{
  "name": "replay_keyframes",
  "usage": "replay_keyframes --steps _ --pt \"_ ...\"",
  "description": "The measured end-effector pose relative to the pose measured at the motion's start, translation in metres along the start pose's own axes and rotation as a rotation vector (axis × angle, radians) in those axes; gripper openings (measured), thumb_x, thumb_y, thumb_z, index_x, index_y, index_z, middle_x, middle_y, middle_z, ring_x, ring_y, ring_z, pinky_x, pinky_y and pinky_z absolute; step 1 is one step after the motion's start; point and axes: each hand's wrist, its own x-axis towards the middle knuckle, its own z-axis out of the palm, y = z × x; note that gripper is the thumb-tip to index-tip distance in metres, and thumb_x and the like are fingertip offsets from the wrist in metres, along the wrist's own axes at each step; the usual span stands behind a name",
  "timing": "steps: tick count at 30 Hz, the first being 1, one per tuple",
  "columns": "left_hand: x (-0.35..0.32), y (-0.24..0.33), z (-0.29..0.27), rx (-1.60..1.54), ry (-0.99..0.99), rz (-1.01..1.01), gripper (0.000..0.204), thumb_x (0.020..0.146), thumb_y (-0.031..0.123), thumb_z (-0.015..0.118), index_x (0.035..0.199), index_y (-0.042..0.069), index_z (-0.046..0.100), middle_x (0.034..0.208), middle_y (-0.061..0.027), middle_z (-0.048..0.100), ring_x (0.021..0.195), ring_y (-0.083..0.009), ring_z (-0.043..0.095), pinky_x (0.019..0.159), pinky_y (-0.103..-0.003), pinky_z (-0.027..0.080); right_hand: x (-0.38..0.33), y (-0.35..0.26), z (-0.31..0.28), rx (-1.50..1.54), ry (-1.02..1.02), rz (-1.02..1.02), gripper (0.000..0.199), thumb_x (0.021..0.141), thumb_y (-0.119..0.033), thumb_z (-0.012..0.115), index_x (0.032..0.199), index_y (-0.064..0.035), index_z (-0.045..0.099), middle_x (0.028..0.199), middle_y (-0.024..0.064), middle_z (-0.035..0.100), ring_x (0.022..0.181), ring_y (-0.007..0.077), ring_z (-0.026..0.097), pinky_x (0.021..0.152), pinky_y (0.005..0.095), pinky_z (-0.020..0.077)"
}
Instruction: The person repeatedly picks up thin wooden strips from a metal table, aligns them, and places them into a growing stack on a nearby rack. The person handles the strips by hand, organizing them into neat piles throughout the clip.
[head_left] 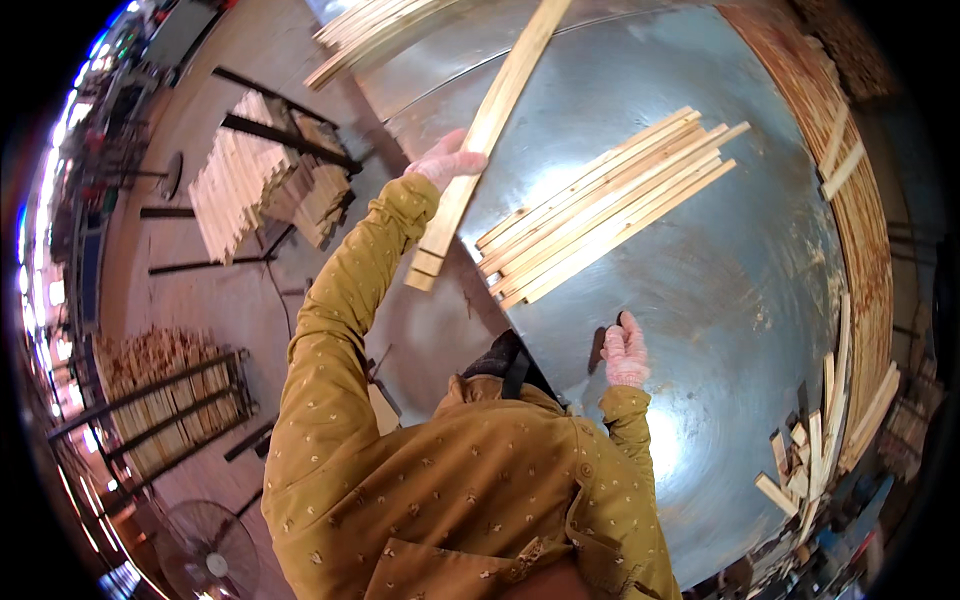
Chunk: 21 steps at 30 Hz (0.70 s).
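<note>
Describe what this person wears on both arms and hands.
Both arms are covered by long, loose sleeves of a mustard-yellow jacket dotted with a small pale pattern; the cuffs reach the wrists. The left hand and the right hand each wear a thin, light pinkish glove. A dark scarf or collar shows at the neck. No watch, cable or marking is visible.

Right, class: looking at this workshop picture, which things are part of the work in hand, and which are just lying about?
In hand:
left hand gripping long wooden slat
bundle of slats on metal table
right hand on the table

Lying about:
offcuts
stacked wood on racks
floor fan
</note>
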Motion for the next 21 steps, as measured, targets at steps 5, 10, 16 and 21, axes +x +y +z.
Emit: replay_keyframes --steps 5,10,16,21 --pt "-0.079 0.052 0.022 -0.847 -0.144 0.056 0.060 0.080 0.042 0.078 0.123 0.004 0.060 0.093 -0.0118 0.071 0.073 -0.0267 0.070 0.067 -0.041 0.060 -0.020 -0.020 0.013 0.147 0.090 -0.278 0.047 0.100 -0.015 0.059 0.143 -0.0022 0.046 0.115 0.0057 0.063 0.091 0.0099 0.058 0.079 0.0239 0.0511" --pt "-0.171 0.055 0.024 -1.120 -0.174 0.218 0.063 0.082 0.044 0.076 0.124 0.000 0.058 0.103 -0.0145 0.070 0.086 -0.0288 0.071 0.073 -0.043 0.061 -0.118 -0.084 0.114 0.582 -0.610 -0.377 0.056 0.101 -0.029 0.059 0.145 -0.0002 0.040 0.117 0.0097 0.063 0.096 0.0148 0.060 0.083 0.0321 0.0541" --pt "-0.241 -0.021 -0.020 -0.883 -0.021 0.545 0.076 0.087 0.050 0.069 0.137 -0.002 0.047 0.121 -0.0156 0.063 0.107 -0.0308 0.065 0.092 -0.046 0.055 -0.144 -0.083 0.220 0.674 -0.739 0.307 0.069 0.099 -0.059 0.042 0.135 -0.0010 0.053 0.119 0.0136 0.066 0.102 0.0242 0.066 0.076 0.0367 0.0586" --pt "-0.230 -0.079 -0.166 -1.039 0.277 0.558 0.077 0.086 0.028 0.076 0.147 0.004 0.034 0.127 -0.0135 0.058 0.106 -0.0256 0.062 0.091 -0.041 0.055 -0.117 -0.067 0.371 0.207 -0.812 -0.074 0.053 0.102 -0.045 0.047 0.130 -0.0014 0.057 0.116 0.0087 0.066 0.101 0.0190 0.065 0.083 0.0332 0.0542"
